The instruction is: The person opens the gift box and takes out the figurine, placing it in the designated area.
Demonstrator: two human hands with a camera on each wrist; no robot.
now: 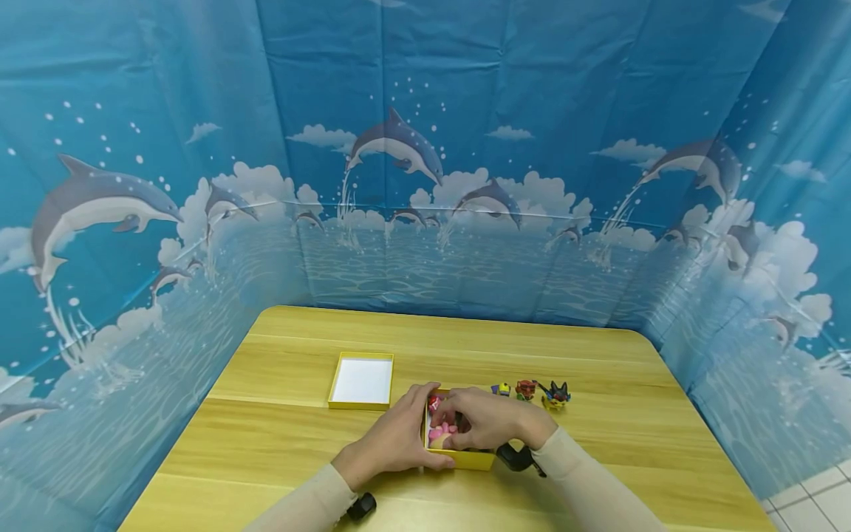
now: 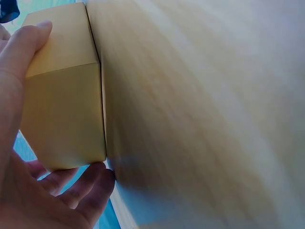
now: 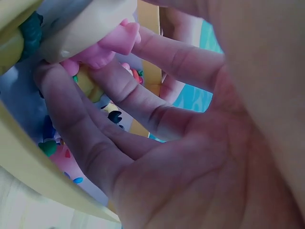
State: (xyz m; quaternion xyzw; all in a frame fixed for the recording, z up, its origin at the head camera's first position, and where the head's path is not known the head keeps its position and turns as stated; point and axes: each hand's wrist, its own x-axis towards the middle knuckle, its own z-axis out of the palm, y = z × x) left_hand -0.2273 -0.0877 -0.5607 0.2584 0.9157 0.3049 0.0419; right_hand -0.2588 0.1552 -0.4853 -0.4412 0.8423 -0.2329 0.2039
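A yellow box (image 1: pixel 473 460) stands on the table with its top side uncovered. My left hand (image 1: pixel 397 432) grips its left end; in the left wrist view the thumb lies on one side of the box and the fingers curl at the far side. Inside the box, my right hand (image 1: pixel 488 415) holds a pink and cream toy figure (image 1: pixel 441 436), thumb and fingers around it. The right wrist view shows the cream part (image 3: pixel 88 28) close up. A red and pink figure (image 1: pixel 434 403) lies by the box's back left corner. More small figures, one pink (image 3: pixel 66 162), lie under the right fingers.
A shallow yellow lid (image 1: pixel 362 380) with a white inside lies to the left behind the box. Several small toy figures stand right of the box: a yellow and purple one (image 1: pixel 501 389), a reddish one (image 1: pixel 526 389) and a dark-eared one (image 1: pixel 557 397). A dolphin-print curtain surrounds the wooden table.
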